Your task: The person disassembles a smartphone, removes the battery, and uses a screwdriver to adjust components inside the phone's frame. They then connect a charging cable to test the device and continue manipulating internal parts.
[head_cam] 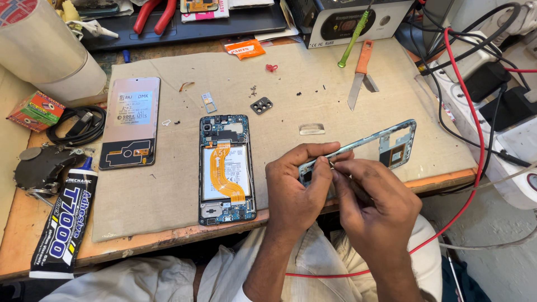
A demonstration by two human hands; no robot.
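My left hand (296, 187) grips the near end of a thin blue-grey phone middle frame (391, 137), which sticks out up and to the right above the mat. My right hand (375, 207) pinches a slim metal tool, probably tweezers (334, 165), with its tip at the frame's near end beside my left thumb. An opened phone (226, 168) with an orange flex cable and a battery lies flat on the mat left of my hands. A rose-coloured back cover (131, 122) lies further left.
The beige mat (291, 95) also bears a small camera bezel (261, 105), a SIM tray (209, 102), a clear plastic piece (311, 128), an orange-handled blade (361, 72) and a green screwdriver (352, 39). A black glue tube (67, 223) lies at the left. Cables (464, 84) crowd the right.
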